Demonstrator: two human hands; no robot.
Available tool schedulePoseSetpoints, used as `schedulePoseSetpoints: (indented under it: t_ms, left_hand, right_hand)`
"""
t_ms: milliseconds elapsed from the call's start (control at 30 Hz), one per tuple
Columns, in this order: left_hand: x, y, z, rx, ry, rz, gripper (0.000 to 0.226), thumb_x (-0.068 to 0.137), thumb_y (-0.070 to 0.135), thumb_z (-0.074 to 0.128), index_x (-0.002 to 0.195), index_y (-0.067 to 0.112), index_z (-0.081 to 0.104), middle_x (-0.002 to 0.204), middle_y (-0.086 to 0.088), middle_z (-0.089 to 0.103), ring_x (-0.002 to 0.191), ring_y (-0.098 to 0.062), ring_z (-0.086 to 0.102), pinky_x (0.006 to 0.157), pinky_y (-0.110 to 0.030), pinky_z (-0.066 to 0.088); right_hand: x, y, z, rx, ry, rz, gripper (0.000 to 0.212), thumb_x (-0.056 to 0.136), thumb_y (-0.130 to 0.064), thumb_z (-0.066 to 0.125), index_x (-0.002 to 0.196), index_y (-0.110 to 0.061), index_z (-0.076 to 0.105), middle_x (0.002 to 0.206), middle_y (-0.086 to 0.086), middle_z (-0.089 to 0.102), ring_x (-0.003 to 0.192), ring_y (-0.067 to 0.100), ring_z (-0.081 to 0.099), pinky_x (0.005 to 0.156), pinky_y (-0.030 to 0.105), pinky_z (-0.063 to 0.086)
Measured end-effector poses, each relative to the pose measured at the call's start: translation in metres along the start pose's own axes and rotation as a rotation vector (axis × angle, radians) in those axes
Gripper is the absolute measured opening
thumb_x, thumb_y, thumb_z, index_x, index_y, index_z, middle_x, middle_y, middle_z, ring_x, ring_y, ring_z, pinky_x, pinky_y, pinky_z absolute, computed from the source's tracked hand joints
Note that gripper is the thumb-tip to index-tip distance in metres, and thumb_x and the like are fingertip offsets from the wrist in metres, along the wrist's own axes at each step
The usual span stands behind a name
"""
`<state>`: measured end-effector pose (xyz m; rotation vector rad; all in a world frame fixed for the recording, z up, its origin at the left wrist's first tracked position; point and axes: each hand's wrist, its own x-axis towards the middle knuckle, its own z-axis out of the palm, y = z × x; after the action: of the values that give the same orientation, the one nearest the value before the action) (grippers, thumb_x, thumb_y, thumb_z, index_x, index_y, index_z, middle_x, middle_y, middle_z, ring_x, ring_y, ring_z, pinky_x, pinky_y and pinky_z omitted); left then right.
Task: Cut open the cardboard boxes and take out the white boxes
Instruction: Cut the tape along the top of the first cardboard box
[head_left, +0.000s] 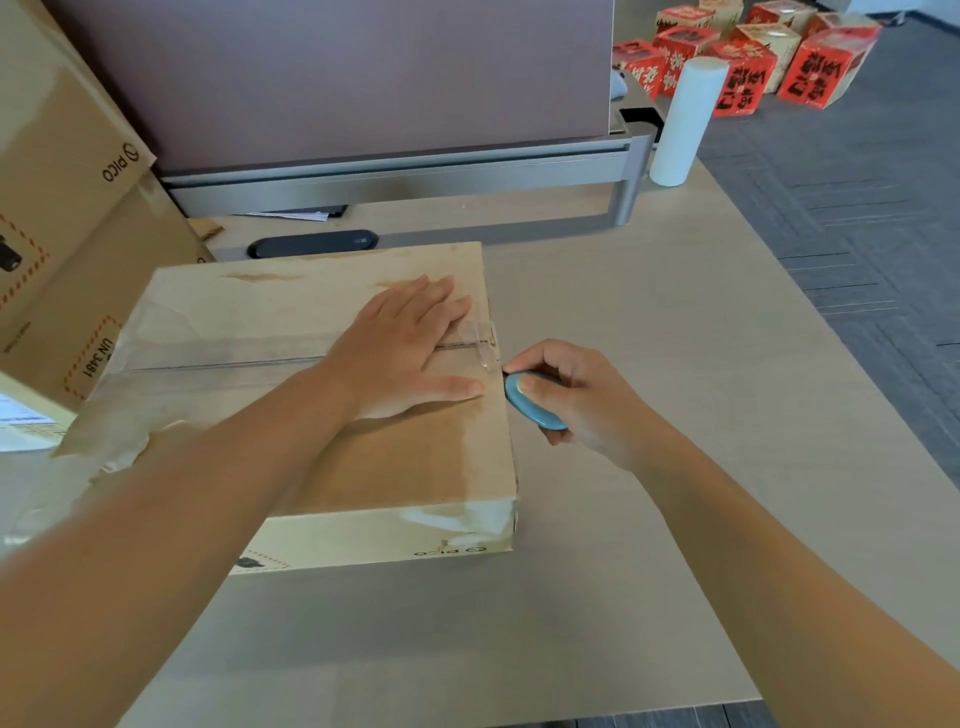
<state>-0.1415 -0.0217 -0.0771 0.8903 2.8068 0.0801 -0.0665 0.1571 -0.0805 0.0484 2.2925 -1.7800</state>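
Five straight left fingers (441, 306) press cardboard box (395, 467); right fingers (540, 384) grip cutter (530, 410).

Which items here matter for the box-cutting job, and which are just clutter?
In use:
- cardboard box, taped seam still shut
- blue cutter, gripped by right hand at the seam's end
- left hand, flat on the lid
- stacked cardboard boxes, probably next

Lying about:
- white roll
- red boxes on the floor
- dark oblong object
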Motion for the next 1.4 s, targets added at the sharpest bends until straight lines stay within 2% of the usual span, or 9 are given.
schedulePoseSetpoints:
  t_ms: [133, 233, 367, 567, 733, 933, 1133, 1300, 1400]
  left_hand:
    - [-0.003, 0.001, -0.002, 0.005, 0.038, -0.029, 0.096, 0.066, 0.073, 0.029, 0.149, 0.027, 0.009, 0.157, 0.006, 0.001, 0.144, -0.014, 0.001, 0.115, -0.033, 0.003]
    - [-0.01, 0.002, -0.005, 0.0, 0.063, -0.099, 0.096, 0.076, 0.073, 0.044, 0.149, 0.023, 0.009, 0.157, 0.003, 0.003, 0.144, -0.018, 0.003, 0.116, -0.035, 0.004]
    - [-0.035, -0.016, -0.005, -0.135, 0.078, -0.188, 0.093, 0.079, 0.063, 0.051, 0.149, 0.023, 0.005, 0.157, 0.004, -0.002, 0.144, -0.017, -0.001, 0.115, -0.037, 0.006]
    - [-0.08, -0.082, -0.016, -0.247, 0.092, -0.225, 0.091, 0.08, 0.055, 0.059, 0.149, 0.026, 0.006, 0.157, 0.006, -0.005, 0.144, -0.015, -0.003, 0.115, -0.036, 0.004]
    - [-0.115, -0.152, -0.016, -0.303, 0.076, -0.227, 0.091, 0.079, 0.051, 0.063, 0.148, 0.027, 0.009, 0.157, 0.007, -0.003, 0.144, -0.014, -0.002, 0.115, -0.037, 0.006]
    - [-0.13, -0.215, -0.005, -0.305, 0.06, -0.154, 0.089, 0.076, 0.051, 0.066, 0.147, 0.032, 0.016, 0.157, 0.008, 0.002, 0.143, -0.016, 0.002, 0.114, -0.037, 0.007]
    - [-0.126, -0.235, 0.0, -0.369, 0.03, -0.104, 0.09, 0.074, 0.053, 0.066, 0.146, 0.039, 0.013, 0.156, 0.011, -0.003, 0.143, -0.015, -0.002, 0.114, -0.04, 0.007]
    - [-0.122, -0.242, 0.004, -0.472, 0.014, -0.046, 0.096, 0.074, 0.049, 0.067, 0.147, 0.036, 0.006, 0.156, 0.01, -0.007, 0.144, -0.015, -0.002, 0.114, -0.037, 0.008]
    - [-0.121, -0.244, 0.006, -0.493, -0.001, -0.021, 0.096, 0.075, 0.047, 0.067, 0.147, 0.036, 0.004, 0.156, 0.011, -0.01, 0.144, -0.016, -0.004, 0.114, -0.037, 0.007]
  right_hand:
    - [-0.004, 0.001, -0.002, 0.085, 0.157, 0.024, 0.017, 0.093, -0.005, 0.045, 0.089, -0.019, 0.054, 0.099, 0.005, 0.059, 0.045, 0.011, 0.05, 0.039, 0.017, 0.039]
    - [-0.003, -0.005, 0.0, 0.13, 0.272, 0.018, 0.014, 0.092, -0.006, 0.045, 0.101, -0.017, 0.048, 0.107, 0.005, 0.054, 0.05, 0.014, 0.054, 0.041, 0.018, 0.045]
    - [0.002, -0.029, 0.018, 0.274, 0.29, -0.009, 0.027, 0.091, -0.002, 0.05, 0.116, -0.009, 0.042, 0.111, 0.011, 0.048, 0.06, 0.019, 0.056, 0.044, 0.017, 0.051]
    - [0.016, -0.061, 0.076, 0.283, 0.251, -0.038, 0.014, 0.086, -0.005, 0.06, 0.084, -0.017, 0.053, 0.085, 0.001, 0.055, 0.06, 0.016, 0.058, 0.059, 0.026, 0.056]
    - [0.043, -0.077, 0.147, 0.344, 0.278, -0.025, 0.015, 0.087, -0.005, 0.058, 0.086, -0.02, 0.056, 0.087, -0.001, 0.054, 0.065, 0.015, 0.056, 0.055, 0.016, 0.052]
    - [0.066, -0.093, 0.213, 0.325, 0.316, -0.084, 0.017, 0.084, 0.003, 0.059, 0.094, -0.011, 0.06, 0.087, -0.004, 0.053, 0.078, 0.012, 0.056, 0.062, 0.021, 0.056]
    - [0.081, -0.102, 0.247, 0.113, 0.307, -0.163, 0.03, 0.08, 0.005, 0.063, 0.105, -0.013, 0.062, 0.083, -0.01, 0.053, 0.068, 0.007, 0.055, 0.059, 0.012, 0.054]
    - [0.087, -0.103, 0.262, -0.204, 0.212, -0.228, 0.021, 0.079, 0.0, 0.065, 0.086, -0.02, 0.063, 0.08, -0.017, 0.059, 0.078, 0.005, 0.055, 0.078, 0.026, 0.05]
    - [0.09, -0.103, 0.263, -0.257, 0.212, -0.245, 0.019, 0.08, -0.002, 0.064, 0.09, -0.018, 0.065, 0.081, -0.019, 0.058, 0.083, 0.009, 0.056, 0.083, 0.027, 0.047]
